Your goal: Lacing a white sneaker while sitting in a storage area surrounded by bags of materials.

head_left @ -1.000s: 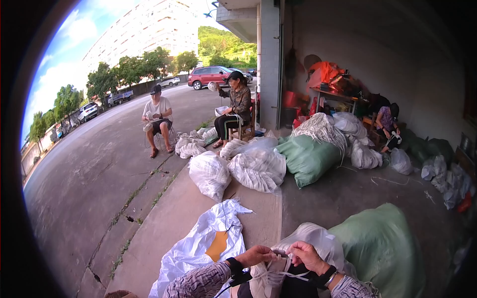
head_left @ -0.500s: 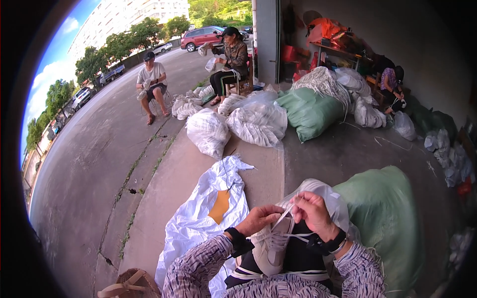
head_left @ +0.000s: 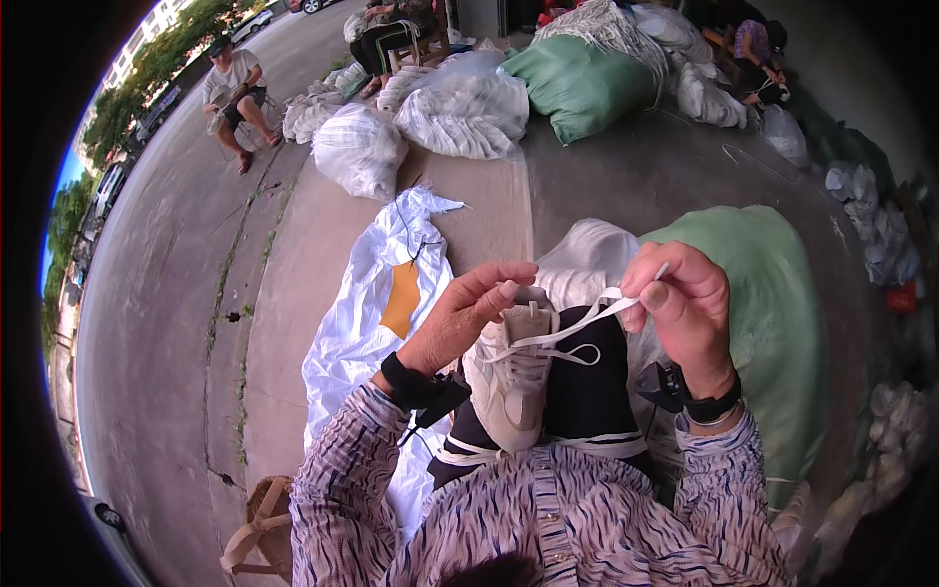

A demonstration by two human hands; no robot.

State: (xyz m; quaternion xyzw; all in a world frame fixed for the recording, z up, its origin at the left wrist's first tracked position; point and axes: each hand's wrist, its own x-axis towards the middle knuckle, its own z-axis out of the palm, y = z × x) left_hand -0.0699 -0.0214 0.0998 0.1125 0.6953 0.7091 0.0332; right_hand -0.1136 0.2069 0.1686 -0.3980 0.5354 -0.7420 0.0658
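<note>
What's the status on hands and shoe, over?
Left hand open beside shoe. Right hand pinching white lace. Shoe resting on lap. No obstruction seen.

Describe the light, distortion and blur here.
Head view: fisheye-curved edges, black surround; head view: white sheet brightly lit, far right dark; head view: shoe and right hand fairly clear, pale heap at lower right dim and soft.

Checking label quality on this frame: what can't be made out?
All in the head view:
Lace: the stretch inside the right hand, covered by its fingers.
Shoe: sole, hidden behind the upper.
Left hand: contact with the shoe, hidden by its own fingers.
Near green sack: contents, hidden by its skin.
Dark-trousered person: head, cut off by the top edge.
</note>
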